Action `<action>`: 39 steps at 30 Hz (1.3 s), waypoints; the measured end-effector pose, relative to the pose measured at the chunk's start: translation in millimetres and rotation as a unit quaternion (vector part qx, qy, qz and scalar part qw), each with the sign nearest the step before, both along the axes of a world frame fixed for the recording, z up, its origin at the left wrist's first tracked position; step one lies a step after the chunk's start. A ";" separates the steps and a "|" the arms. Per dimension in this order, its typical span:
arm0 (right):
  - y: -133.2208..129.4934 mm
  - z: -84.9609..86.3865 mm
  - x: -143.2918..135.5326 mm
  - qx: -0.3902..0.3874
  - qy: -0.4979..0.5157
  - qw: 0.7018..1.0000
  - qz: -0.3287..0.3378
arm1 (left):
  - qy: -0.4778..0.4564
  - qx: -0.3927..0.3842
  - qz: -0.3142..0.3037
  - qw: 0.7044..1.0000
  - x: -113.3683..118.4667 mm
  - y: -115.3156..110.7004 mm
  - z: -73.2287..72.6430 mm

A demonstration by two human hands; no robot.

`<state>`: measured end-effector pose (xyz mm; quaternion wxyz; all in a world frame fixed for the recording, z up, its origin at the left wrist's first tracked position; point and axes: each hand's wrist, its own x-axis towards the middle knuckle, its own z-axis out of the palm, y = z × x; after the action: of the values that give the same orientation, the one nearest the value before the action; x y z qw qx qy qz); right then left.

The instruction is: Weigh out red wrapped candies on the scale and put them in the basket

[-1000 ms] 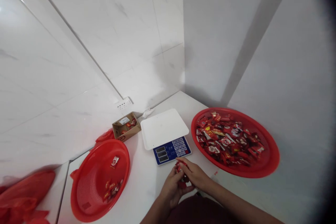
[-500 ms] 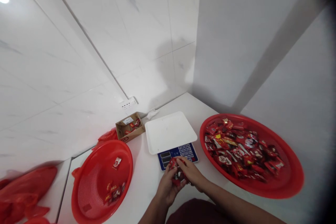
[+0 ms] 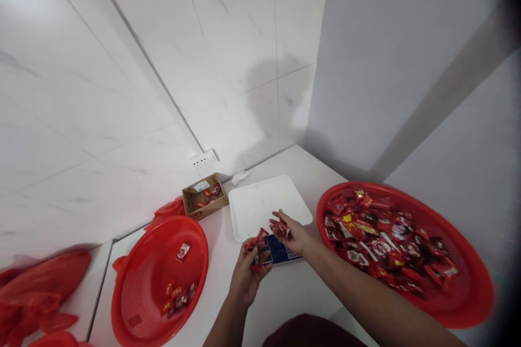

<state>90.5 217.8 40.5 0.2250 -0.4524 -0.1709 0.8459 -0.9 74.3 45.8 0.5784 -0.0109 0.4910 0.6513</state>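
Note:
My left hand [image 3: 247, 271] curls around several red-wrapped candies [image 3: 255, 264] just in front of the scale. Slightly higher and to its right, my right hand [image 3: 293, 234] has a red-wrapped candy [image 3: 284, 229] in its fingers, over the near edge of the white weighing tray [image 3: 271, 203]. The tray's visible top bears no candy. Below it, the scale's blue keypad panel [image 3: 280, 252] is partly covered by both hands. To the right, a big red basket [image 3: 474, 287] holds a heap of red-wrapped candies [image 3: 386, 244], partly behind my right forearm.
A second red basket [image 3: 142, 260] at the left holds a few candies. Behind it stands a small cardboard box [image 3: 207, 209] with some candies. Red plastic bags [image 3: 44, 287] lie at the far left. A wall socket [image 3: 203, 160] sits above the white table [image 3: 220, 276].
My hands were together around the candies; now they are apart. The right hand has moved up to the tray's edge with a candy, and the left has moved a little left.

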 end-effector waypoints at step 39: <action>-84.8 -45.3 136.2 0.083 -0.070 0.985 0.135 | 0.625 -0.202 -0.325 0.680 -45.9 78.8 -19.6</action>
<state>226.8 133.0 -4.7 0.1327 -0.4632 -0.3157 0.8174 -46.7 153.1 26.2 0.2964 0.4423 0.8307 0.1626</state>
